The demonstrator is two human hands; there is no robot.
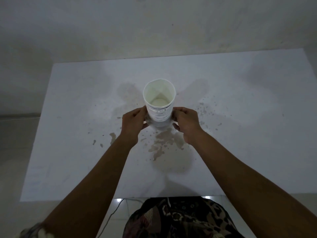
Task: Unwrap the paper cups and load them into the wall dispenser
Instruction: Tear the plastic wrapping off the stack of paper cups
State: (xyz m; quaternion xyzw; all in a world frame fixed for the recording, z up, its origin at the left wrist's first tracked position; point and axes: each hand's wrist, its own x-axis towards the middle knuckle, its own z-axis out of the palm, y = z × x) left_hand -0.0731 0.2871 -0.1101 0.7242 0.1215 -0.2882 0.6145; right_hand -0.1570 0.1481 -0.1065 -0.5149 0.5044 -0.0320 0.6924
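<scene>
Fingers [143, 109] of both hands curled narrow round lower part of cup stack [159, 103], pinching from opposite sides. Left hand [132, 121] on left flank, right hand [186, 123] on right flank, thumbs toward camera. Looks like a symmetric grip to keep the tall stack upright and stop it toppling.

Stack standing mouth-up at centre of white table [257, 117], base hidden behind hands; cannot tell if resting on surface or lifted slightly. Nested rims visible as dark bands down the near wall. Faint translucent film around the base between the hands, probably wrapper pushed down; too dim to confirm.

Holding low probably serves to strip the sleeve downward or steady the stack while freeing it. Judging unwrap step as nearly done or in progress.

Brownish stains [161, 145] on table just in front of stack, spatter either side. No wall dispenser in view; loading not yet begun.
</scene>
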